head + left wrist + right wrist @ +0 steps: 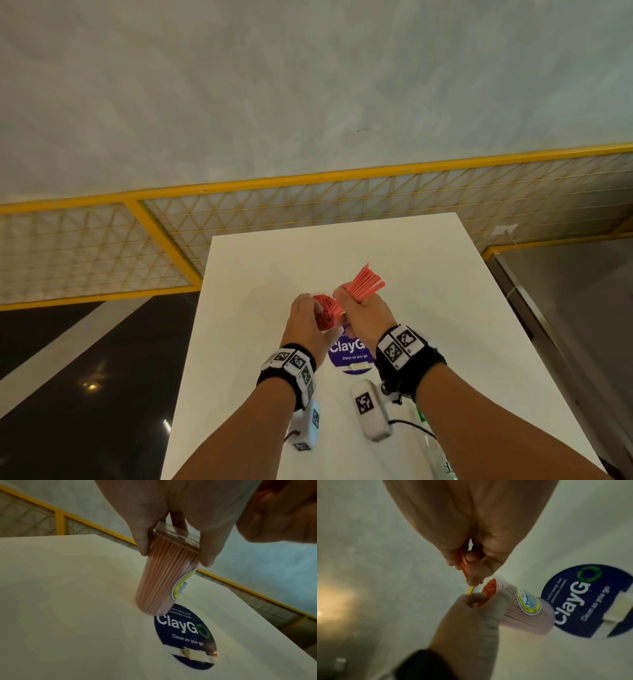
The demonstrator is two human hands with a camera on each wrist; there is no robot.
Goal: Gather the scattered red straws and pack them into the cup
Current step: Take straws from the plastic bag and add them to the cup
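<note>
We see the left hand (306, 320) with fingers curled round a clear cup (164, 577) already packed with red straws, held tilted above the white table (445, 342) over its round blue sticker (187, 632). The right hand (364, 313) closes tightly on a bundle of red straws (363, 283) just beside the cup's mouth.
</note>
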